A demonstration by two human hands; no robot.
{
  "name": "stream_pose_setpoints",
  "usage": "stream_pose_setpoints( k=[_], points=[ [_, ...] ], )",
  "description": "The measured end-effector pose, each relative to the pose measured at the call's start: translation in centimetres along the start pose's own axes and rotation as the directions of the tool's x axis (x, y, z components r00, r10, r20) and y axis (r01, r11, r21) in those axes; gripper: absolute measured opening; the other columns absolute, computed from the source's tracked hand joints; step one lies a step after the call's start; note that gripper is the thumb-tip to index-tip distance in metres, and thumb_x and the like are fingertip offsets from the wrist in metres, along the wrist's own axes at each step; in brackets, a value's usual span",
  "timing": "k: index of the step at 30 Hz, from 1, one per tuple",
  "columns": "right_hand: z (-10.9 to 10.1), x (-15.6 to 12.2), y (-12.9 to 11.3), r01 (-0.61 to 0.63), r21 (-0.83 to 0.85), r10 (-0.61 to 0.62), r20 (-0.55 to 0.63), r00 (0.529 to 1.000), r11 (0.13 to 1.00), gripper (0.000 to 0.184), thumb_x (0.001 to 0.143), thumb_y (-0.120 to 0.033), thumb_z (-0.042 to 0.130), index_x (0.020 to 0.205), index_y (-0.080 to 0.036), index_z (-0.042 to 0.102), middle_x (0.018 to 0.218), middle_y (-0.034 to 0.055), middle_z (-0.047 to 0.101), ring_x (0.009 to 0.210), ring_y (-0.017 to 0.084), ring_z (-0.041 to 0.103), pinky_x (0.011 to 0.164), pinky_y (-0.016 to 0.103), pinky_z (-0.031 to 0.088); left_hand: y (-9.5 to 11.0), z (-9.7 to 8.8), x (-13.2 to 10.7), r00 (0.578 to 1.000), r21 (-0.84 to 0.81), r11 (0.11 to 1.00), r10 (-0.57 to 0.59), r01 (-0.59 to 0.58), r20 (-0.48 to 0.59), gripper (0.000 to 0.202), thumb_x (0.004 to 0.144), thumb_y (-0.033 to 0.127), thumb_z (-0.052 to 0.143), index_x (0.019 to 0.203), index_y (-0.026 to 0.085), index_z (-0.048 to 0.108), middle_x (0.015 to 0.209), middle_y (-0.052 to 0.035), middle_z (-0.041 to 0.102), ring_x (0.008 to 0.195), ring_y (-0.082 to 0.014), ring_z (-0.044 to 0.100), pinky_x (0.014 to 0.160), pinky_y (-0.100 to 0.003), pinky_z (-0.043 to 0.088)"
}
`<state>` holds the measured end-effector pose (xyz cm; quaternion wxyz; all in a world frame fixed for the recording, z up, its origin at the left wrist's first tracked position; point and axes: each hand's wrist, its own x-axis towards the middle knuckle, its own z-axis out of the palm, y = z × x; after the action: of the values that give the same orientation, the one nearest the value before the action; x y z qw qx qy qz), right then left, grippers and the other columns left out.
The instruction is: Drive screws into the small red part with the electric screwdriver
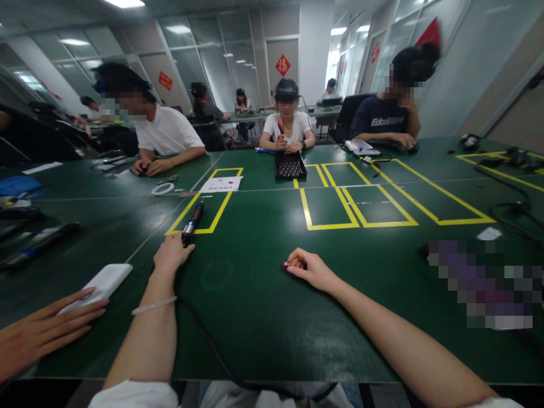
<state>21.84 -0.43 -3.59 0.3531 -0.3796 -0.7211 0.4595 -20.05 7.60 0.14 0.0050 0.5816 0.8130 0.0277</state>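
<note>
My left hand [172, 255] is closed around the near end of a black electric screwdriver [194, 220] with a blue and silver band. The tool points away from me, beside the left yellow tape frame. A black cable [208, 340] runs from under my left arm towards my lap. My right hand [309, 268] rests at mid table, its fingers pinching a small red piece [285, 265] whose kind is too small to make out. Faint round marks show on the green table [263, 323] between my hands.
Another person's hand [51, 334] lies on a white box [104, 286] at the left. Yellow tape frames [334, 226] mark the table. Across sits a black tray [290, 165] before a person; a paper sheet [221, 185] and a white ring [162, 188] lie left of it.
</note>
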Motion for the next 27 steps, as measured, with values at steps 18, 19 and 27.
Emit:
stream_pose_setpoints(
  k=[18,19,27],
  points=[
    [0.2,0.2,-0.4,0.024,-0.083,-0.027,-0.042,0.999,0.996,0.018,0.085,-0.034,0.061,0.089,-0.018,0.055,0.068,-0.0029,0.055,0.060,0.011,0.051,0.056,0.022,0.040,12.8,0.6,-8.3,0.886,-0.021,0.886,0.463,-0.464,-0.033,0.062,0.082,0.052,0.052,0.135,0.021,0.042,0.128,-0.0136,0.052,0.099,-0.0292,0.061,0.075,-0.036,0.049],
    [0.2,0.2,-0.3,0.028,-0.098,-0.033,-0.047,0.998,0.995,0.018,0.085,-0.034,0.061,0.089,-0.018,0.055,0.068,-0.0030,0.055,0.059,0.011,0.051,0.056,0.022,0.039,13.5,0.8,-9.0,0.863,-0.050,0.861,0.504,-0.506,-0.040,0.062,0.082,0.051,0.053,0.135,0.022,0.042,0.128,-0.0130,0.052,0.100,-0.0287,0.061,0.076,-0.035,0.049],
    [0.4,0.1,0.3,0.057,-0.244,-0.085,-0.107,0.991,0.968,0.012,0.086,-0.028,0.061,0.089,-0.019,0.053,0.070,-0.0029,0.056,0.060,0.012,0.052,0.058,0.022,0.039,17.7,0.7,-13.7,0.696,-0.230,0.671,0.717,-0.705,-0.041,0.063,0.081,0.045,0.058,0.138,0.026,0.039,0.129,-0.0102,0.052,0.109,-0.0264,0.057,0.082,-0.032,0.047]
  ],
)
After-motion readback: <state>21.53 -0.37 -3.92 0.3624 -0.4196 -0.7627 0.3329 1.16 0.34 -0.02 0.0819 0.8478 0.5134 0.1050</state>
